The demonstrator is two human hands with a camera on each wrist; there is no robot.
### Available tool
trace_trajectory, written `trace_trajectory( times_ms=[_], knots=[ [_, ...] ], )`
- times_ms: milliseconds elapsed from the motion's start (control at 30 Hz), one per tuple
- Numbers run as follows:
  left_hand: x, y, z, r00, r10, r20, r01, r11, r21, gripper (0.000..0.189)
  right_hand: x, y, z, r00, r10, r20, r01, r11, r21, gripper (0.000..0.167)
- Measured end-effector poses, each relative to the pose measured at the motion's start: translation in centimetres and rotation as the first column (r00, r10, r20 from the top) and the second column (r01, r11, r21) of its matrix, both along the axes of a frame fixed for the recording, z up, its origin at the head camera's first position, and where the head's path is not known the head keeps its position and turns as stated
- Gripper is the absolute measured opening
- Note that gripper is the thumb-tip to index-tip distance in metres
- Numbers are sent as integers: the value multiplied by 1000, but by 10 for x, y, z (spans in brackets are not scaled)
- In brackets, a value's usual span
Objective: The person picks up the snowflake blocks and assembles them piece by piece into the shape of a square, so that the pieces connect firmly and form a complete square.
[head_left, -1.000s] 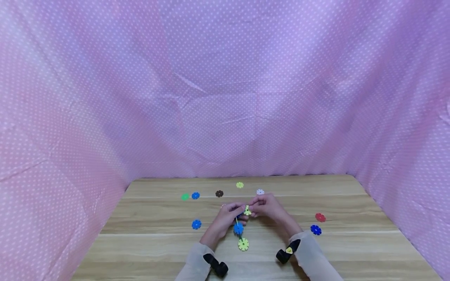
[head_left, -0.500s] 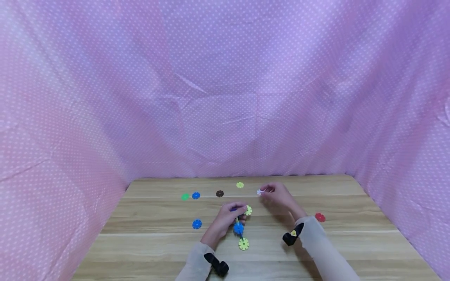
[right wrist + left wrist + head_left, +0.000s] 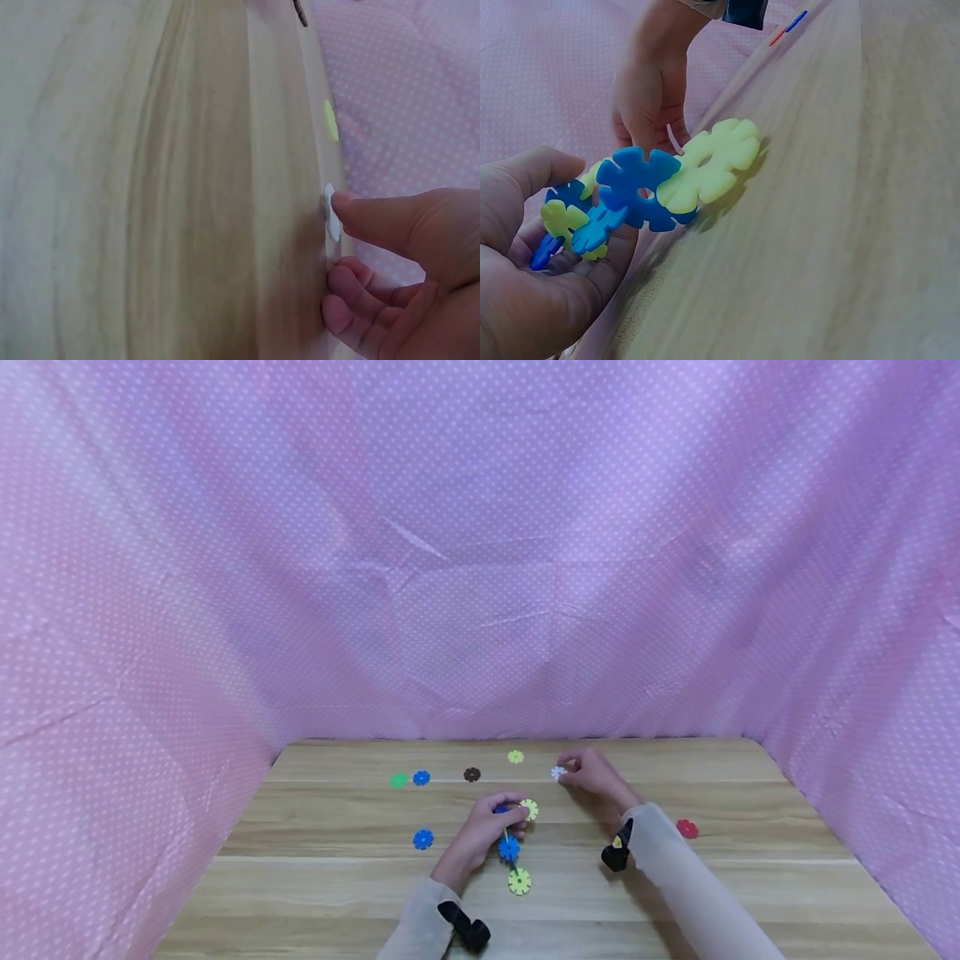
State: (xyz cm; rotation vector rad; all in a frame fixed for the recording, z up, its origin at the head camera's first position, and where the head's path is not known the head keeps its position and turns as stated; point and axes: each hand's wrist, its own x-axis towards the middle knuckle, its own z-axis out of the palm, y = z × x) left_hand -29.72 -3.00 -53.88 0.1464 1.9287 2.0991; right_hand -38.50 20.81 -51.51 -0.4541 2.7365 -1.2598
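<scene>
My left hand [image 3: 483, 828] grips a chain of interlocking snowflake discs [image 3: 639, 187], thumb on one side and fingers curled beneath. Blue and pale yellow discs make up the chain, with a dark blue one deep in the fingers; in the head view a pale yellow disc [image 3: 519, 882] hangs at its near end. Farther back, my right hand [image 3: 594, 772] is down at a white disc [image 3: 557, 773] lying on the table. In the right wrist view its thumb touches that disc's edge, while the visible fingers are loosely bent and apart from it.
Loose discs lie on the wooden table [image 3: 337, 877]: yellow [image 3: 515, 757], brown [image 3: 472, 774], green [image 3: 398, 781], two blue ones [image 3: 423, 839] at left, and red [image 3: 687, 829] at right. A dark blue disc [image 3: 796, 21] shows beside the red. Pink dotted cloth [image 3: 480, 568] surrounds the table.
My right hand has let go of the chain's far yellow disc and moved back and right to the white disc. The right sleeve now covers the dark blue disc. The left hand stays in place.
</scene>
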Motion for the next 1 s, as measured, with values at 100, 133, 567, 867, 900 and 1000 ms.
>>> trace_trajectory(
  times_ms=[100, 133, 567, 867, 900, 1000],
  knots=[
    [1, 1, -1, 1000, 6, -3, -6, 1000, -1, 35, 1, -2, 1, 1000, -7, -5, 7, 1000, 30, 20],
    [1, 1, -1, 1000, 8, -5, -8, 1000, -3, 35, 2, -1, 1, 1000, -6, -3, 6, 999, 31, 19],
    [-3, -2, -4, 999, 44, -3, -44, 998, -40, 34, 18, -3, 0, 996, 72, 61, -60, 981, -186, 13],
    [-2, -2, -3, 999, 44, -6, -45, 999, -29, 34, 36, -11, -9, 972, 126, 197, -36, 912, -408, 22],
    [-2, -2, -3, 999, 45, -6, -45, 999, -29, 34, 37, -12, -10, 972, 122, 203, -26, 907, -420, 22],
    [-2, -3, -3, 999, 49, 0, -49, 998, -29, 34, 41, -15, -12, 977, 122, 176, -33, 898, -439, 23]
  ],
)
